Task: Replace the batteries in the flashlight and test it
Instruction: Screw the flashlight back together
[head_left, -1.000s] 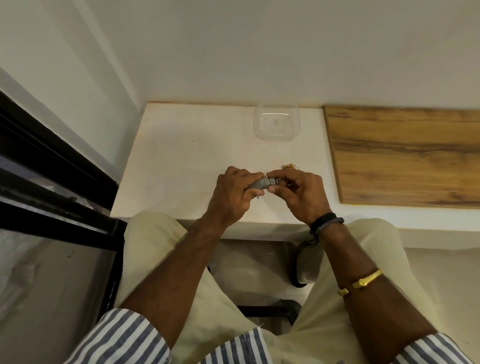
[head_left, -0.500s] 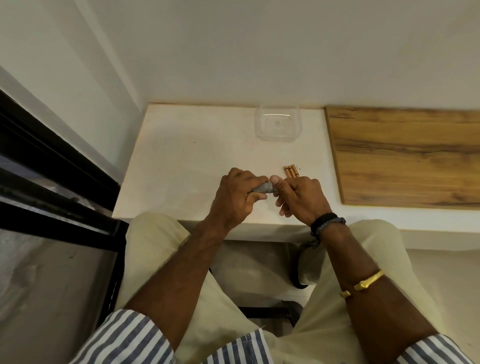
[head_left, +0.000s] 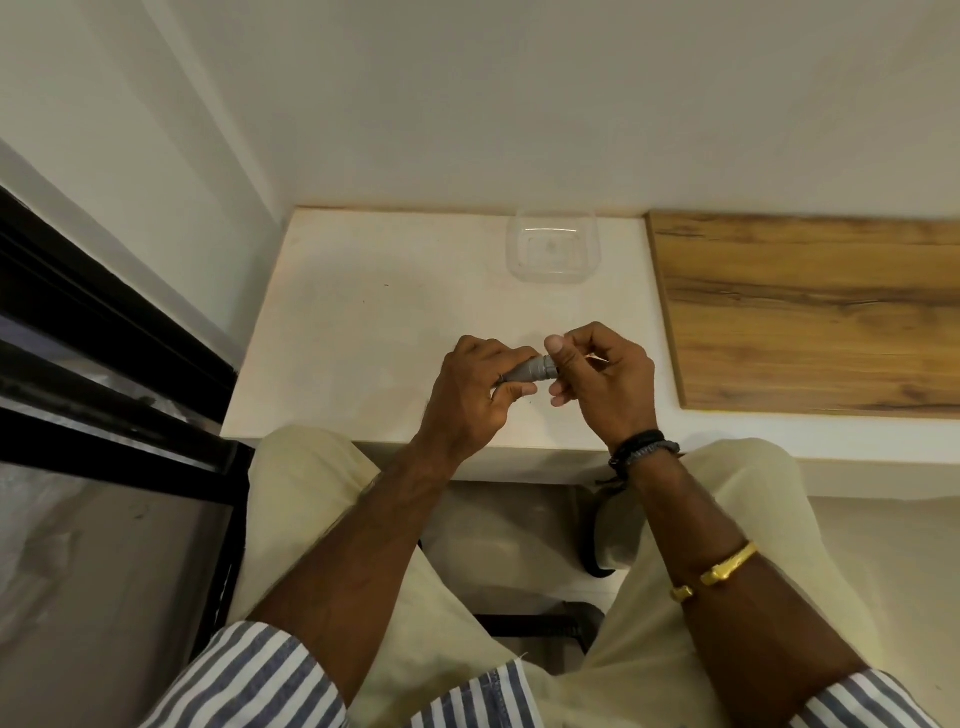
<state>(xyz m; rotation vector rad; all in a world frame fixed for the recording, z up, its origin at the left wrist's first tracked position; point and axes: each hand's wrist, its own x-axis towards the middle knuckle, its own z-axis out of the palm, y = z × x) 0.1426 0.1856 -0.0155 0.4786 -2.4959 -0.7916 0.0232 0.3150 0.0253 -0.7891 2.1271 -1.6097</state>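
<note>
Left hand (head_left: 470, 387) is wrapped around the small grey flashlight (head_left: 524, 372), holding it just above the white desk (head_left: 363, 322). Right hand (head_left: 605, 376) pinches its end, thumb on top. Clear plastic tub (head_left: 551, 253) sits further back, wooden board (head_left: 810, 312) off right.

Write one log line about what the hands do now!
left hand: grips flashlight | right hand: fingers at its end | clear tub: behind

clear plastic tub (head_left: 551, 248), wooden board (head_left: 810, 312), white table (head_left: 363, 332)
</note>
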